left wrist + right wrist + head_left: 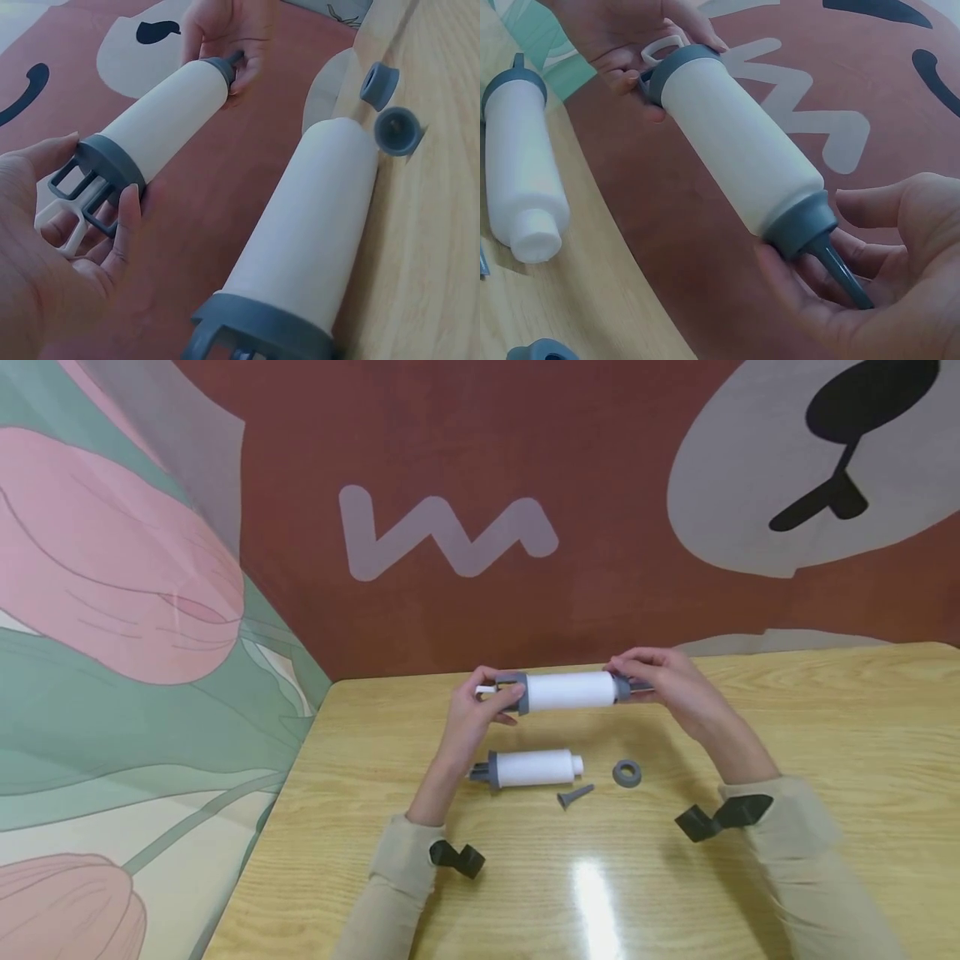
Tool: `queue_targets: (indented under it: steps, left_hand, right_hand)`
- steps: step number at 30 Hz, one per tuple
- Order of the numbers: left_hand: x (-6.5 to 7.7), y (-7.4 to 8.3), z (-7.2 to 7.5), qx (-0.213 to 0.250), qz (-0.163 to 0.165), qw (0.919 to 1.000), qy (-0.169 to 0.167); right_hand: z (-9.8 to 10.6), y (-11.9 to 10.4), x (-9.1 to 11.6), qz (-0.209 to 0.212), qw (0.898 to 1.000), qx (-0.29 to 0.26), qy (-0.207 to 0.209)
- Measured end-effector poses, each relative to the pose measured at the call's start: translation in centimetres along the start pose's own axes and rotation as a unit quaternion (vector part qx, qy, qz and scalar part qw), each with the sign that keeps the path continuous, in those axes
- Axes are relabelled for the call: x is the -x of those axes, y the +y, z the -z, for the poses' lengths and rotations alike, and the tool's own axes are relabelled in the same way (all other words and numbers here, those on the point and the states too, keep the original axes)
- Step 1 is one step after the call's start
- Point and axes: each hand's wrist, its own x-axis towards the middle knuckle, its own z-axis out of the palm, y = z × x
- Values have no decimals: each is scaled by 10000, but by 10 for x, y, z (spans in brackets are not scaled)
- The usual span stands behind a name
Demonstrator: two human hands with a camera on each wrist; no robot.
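Both hands hold up a large white syringe (570, 690) with grey end fittings, level above the table. My left hand (467, 718) grips its grey handle end (111, 161), thumb and fingers around the collar and loops; a white plunger loop (67, 225) sticks out there. At the other end, my right hand (681, 692) holds the grey nozzle (804, 229), its thumb and fingers around the nozzle's collar. A second, similar syringe (535, 768) lies on the table below, its white outlet bare. To its right are a loose grey nozzle (576, 796) and a grey ring (627, 773).
The light wooden table (300, 860) meets a brown wall (450, 627) with cartoon shapes at the back. A wall with painted flowers (112, 552) runs along the left. Black wrist camera mounts (723, 817) sit on both sleeves.
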Motion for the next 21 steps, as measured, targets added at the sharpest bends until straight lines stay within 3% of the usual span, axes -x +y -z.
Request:
queue_targets:
  steps: [8, 16, 21]
  left_hand:
    - [5, -8, -2, -10, 288, 9996, 70]
    - [5, -10, 2, 257, 330, 9990, 127]
    - [3, -11, 1, 260, 341, 9991, 68]
  right_hand:
    - [-2, 13, -2, -228, 9996, 189, -7]
    - [-1, 17, 0, -227, 9952, -821, -491]
    - [6, 18, 1, -24, 9962, -566, -659]
